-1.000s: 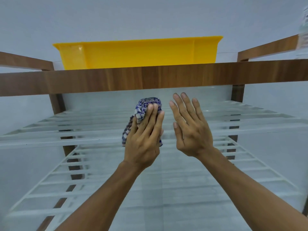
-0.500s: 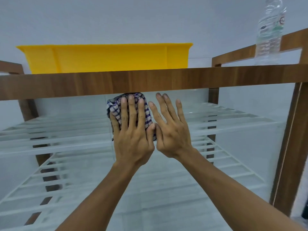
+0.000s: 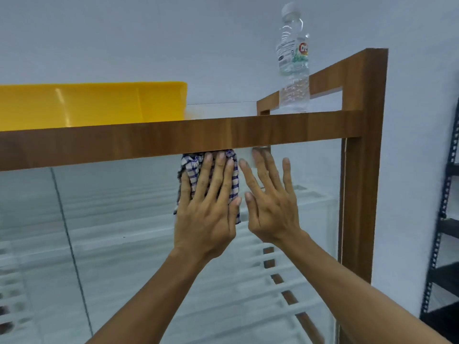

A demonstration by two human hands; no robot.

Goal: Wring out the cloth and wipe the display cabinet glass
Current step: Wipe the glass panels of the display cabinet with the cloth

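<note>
Grip check: the left hand (image 3: 206, 214) isn't clutching anything, its fingers are straight and a bit spread, pressing a bunched blue-and-white checked cloth (image 3: 190, 171) flat against the clear glass front (image 3: 119, 209) of the display cabinet. The cloth pokes out above the fingertips and along both sides of the hand, and its top edge sits right up under the brown wood-grain top rail (image 3: 149, 142). The right hand (image 3: 270, 209) is just beside it, thumbs nearly touching, also held flat and open with nothing in it; looks like the palm is on the glass, but I can't say how hard it leans. Its fingertips reach almost to the same rail. Behind the glass you can see white slatted shelves (image 3: 285, 276), kinda blurry. On the right the rail meets a matching upright wooden post (image 3: 360, 194). Up on top of the cabinet there's a yellow plastic tub (image 3: 87, 105) towards the left and a clear plastic water bottle (image 3: 294, 63) standing upright near the right corner. Pale wall behind it all, and a dark metal rack (image 3: 447, 219) at the far right edge.
</note>
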